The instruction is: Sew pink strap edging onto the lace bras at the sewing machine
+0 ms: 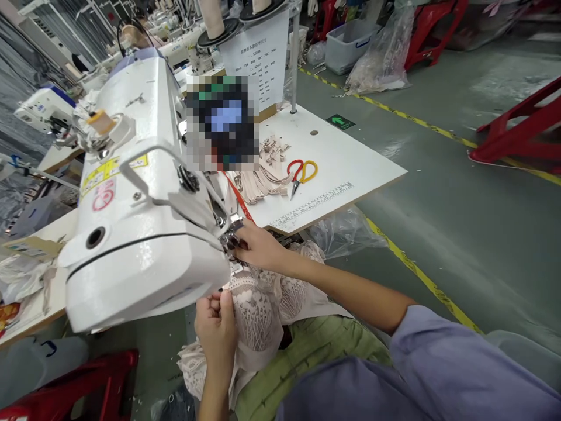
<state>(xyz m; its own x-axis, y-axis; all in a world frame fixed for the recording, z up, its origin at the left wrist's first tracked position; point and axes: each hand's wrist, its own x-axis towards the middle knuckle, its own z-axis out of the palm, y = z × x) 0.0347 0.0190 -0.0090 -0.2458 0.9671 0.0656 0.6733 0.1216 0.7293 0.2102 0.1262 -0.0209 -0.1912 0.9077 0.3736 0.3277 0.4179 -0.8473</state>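
A cream lace bra (256,316) hangs from the head of a white sewing machine (144,257) and drapes over my lap. My left hand (215,321) is closed below the machine head, pinching the lace edge between thumb and fingers. Close by the needle and presser foot (232,234) is my right hand (260,248), its fingers curled in against the metal parts. Whatever those fingertips grip is hidden behind the hand and the machine.
On the white table (368,161) lie cut fabric strips (263,178), red-and-yellow-handled scissors (301,174) and a printed ruler (315,204). A red tape (239,196) runs beside the machine. Red stools (521,126) and a plastic bin (350,47) stand on the floor.
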